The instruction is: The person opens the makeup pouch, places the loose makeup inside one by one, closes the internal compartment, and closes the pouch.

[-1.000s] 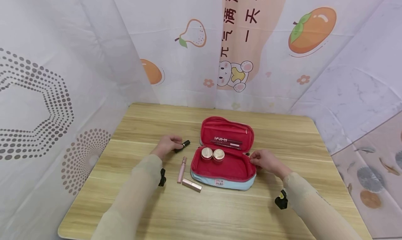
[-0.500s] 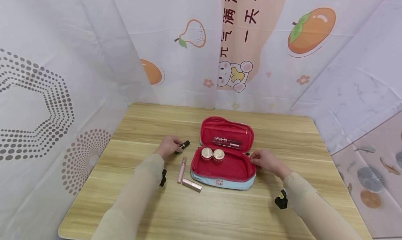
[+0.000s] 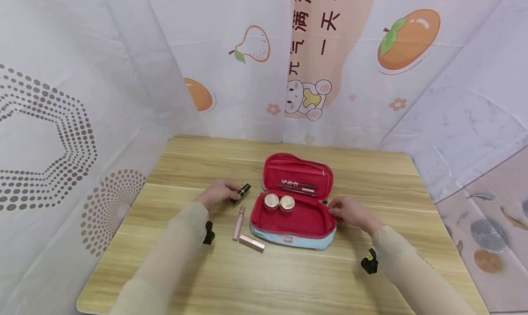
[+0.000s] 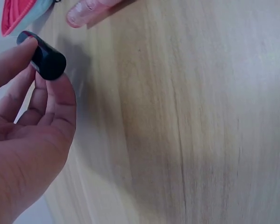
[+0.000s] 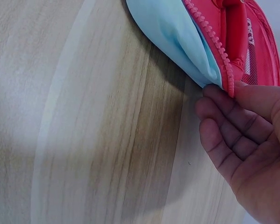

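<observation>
Between the thumb and fingers of my left hand (image 3: 220,192) is a black lipstick tube (image 3: 245,189) with a thin gold band. In the left wrist view, the dark tube (image 4: 50,61) is pinched with its round end toward the camera. My right hand (image 3: 349,209) pinches the right rim of an open cosmetic pouch (image 3: 307,222), light blue outside and red inside. The pouch's red zipper teeth (image 5: 214,44) run up to my right thumb in that wrist view. Two round jars (image 3: 279,202) with pale gold lids sit at the pouch's back left.
A pink slim tube (image 3: 238,224) and a rose-gold lipstick (image 3: 252,243) lie on the wooden table (image 3: 288,283) left of the pouch. Slim dark sticks (image 3: 299,187) sit at the raised lid's mesh pocket. Printed curtains (image 3: 255,99) hang behind the table.
My left fingers, blurred in motion a second ago, have settled on the black lipstick tube, and the left wrist has shifted slightly. My right hand and the pouch stay where they were.
</observation>
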Available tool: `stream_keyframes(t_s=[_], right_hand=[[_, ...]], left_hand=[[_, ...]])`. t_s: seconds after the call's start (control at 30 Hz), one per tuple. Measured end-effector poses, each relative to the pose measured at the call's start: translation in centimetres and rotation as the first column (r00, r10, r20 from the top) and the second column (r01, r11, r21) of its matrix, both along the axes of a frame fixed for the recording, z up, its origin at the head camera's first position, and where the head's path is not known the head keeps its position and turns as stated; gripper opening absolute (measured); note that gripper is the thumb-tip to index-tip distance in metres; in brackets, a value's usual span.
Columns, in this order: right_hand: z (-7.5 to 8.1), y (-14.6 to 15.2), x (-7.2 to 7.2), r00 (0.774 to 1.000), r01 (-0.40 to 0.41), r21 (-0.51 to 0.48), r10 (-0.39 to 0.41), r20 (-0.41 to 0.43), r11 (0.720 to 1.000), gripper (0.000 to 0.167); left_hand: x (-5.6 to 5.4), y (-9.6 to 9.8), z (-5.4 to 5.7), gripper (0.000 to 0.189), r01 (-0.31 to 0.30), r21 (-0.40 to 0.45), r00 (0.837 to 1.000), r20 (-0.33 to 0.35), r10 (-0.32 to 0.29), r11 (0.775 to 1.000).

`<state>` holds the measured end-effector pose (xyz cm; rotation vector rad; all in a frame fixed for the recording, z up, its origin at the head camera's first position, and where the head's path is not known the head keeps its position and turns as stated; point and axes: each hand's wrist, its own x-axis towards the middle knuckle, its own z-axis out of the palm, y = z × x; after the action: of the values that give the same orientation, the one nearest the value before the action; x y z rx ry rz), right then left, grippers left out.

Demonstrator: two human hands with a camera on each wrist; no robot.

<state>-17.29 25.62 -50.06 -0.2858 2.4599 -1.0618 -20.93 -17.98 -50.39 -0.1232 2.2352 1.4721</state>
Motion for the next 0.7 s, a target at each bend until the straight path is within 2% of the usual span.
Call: stream_keyframes(t_s=[0.1,0.23,0.47,0.6,0.7], right_hand=[[0.0,0.0,0.0,1.0,-0.002,0.0,0.002,0.001,1.0,0.01],[0.0,-0.1,0.0,1.0,-0.001,-0.002,0.001,0.007,1.0,0.009],[-0.2,0.0,-0.1,1.0,-0.005,0.0,0.005,-0.002,1.0,0.009],[-0.2,0.0,-0.1,1.0,-0.007,0.003,0.007,-0.006,1.0,0.009],[-0.2,0.0,-0.1,1.0,-0.007,0.001,0.007,-0.003,1.0,0.009]], left_hand=[[0.2,0.2,0.4,0.039,0.017,0.07,1.0,0.025,-0.019,0.997],[0.4,0.9,1.0,0.039,0.083,0.115,0.996,0.021,-0.086,0.99],[0.9,2.8,1.9,0.038,0.184,0.198,0.979,0.047,-0.197,0.963],[1.2,3.7,2.2,0.038,0.23,0.195,0.969,0.049,-0.244,0.953],[1.4,4.5,2.4,0.036,0.268,0.152,0.96,0.045,-0.278,0.951]])
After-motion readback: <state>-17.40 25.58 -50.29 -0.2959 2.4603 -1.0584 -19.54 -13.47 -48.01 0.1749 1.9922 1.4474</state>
